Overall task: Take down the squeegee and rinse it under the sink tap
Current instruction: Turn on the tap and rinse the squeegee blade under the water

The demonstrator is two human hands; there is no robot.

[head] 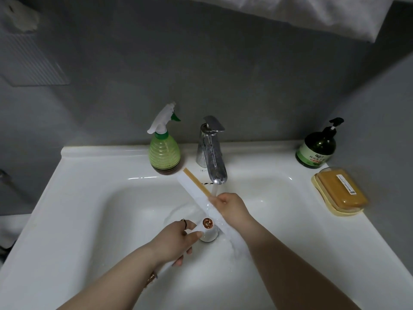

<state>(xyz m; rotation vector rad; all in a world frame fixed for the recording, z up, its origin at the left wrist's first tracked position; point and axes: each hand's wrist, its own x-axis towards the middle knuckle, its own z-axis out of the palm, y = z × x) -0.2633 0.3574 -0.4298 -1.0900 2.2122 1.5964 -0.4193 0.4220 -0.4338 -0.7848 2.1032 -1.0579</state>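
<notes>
Left hand (178,240) clamped on the one squeegee (196,191) handle; right hand (232,206) pinching its blade under the single running tap (212,153); two bottles behind.

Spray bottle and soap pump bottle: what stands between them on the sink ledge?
Head view: only the chrome tap, water running, between spray bottle and pump bottle.

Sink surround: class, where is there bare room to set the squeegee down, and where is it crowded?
Free: the left rim, from its corner to the spray bottle, and the back ledge between tap and soap dispenser. Crowded: the right corner, with dispenser and soap dish.
</notes>
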